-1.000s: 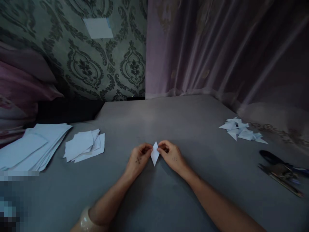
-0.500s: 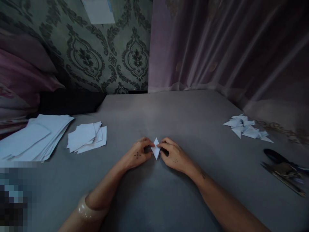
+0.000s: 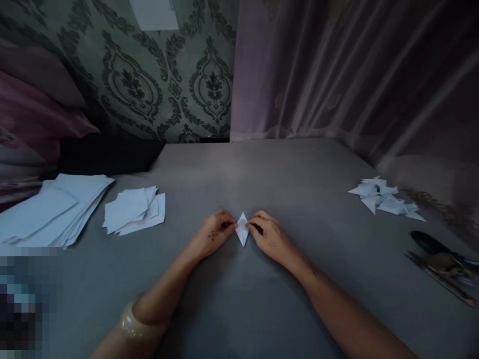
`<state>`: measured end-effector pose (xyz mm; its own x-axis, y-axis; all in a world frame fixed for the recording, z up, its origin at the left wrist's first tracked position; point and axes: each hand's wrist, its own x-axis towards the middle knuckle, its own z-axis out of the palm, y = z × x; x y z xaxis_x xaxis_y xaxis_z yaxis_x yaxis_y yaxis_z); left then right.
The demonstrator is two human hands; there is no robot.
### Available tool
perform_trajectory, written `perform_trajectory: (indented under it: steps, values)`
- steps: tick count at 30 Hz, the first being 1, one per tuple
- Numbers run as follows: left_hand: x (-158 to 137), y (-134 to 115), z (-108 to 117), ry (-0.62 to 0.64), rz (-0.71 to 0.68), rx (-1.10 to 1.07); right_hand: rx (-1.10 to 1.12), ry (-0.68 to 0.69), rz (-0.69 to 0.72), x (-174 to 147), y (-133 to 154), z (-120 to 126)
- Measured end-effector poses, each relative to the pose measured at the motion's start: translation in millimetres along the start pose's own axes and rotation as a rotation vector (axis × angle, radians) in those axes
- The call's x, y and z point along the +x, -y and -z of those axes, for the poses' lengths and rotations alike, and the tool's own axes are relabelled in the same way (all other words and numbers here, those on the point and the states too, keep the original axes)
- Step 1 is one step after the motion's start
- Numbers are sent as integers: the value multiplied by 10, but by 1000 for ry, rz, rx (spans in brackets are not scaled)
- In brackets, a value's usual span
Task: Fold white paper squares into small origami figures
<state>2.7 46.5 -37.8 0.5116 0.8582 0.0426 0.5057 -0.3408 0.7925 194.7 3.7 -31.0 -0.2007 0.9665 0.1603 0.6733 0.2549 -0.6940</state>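
A small folded white paper (image 3: 243, 230), shaped like a narrow diamond with a crease down its lower half, is between my two hands at the middle of the grey cloth. My left hand (image 3: 216, 231) pinches its left corner between thumb and fingers. On the opposite corner, my right hand (image 3: 268, 232) is closed in the same way. The paper's upper and lower points stick out free of the fingers. Some fingertips are hidden behind the thumbs and the paper.
Large white sheets (image 3: 86, 199) lie stacked at the left, beside a pile of smaller paper pieces (image 3: 129, 209). Several folded paper shapes (image 3: 389, 203) are heaped at the right. Nearer me on that side are black-handled scissors (image 3: 426, 243) and a pencil-like stick (image 3: 449, 285).
Both hands' fingers have closed in to pinch the paper's side corners. More of the paper's face and its crease now show. The view has shifted slightly.
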Motion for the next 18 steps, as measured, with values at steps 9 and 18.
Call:
perform_trajectory:
  steps: [9, 18]
  values:
    - [13, -21, -86, -127, 17, 55, -47, -80, -80, 58, -14, -97]
    - [20, 13, -115, -150, -45, 77, -66, -105, -114, 60, -2, -98]
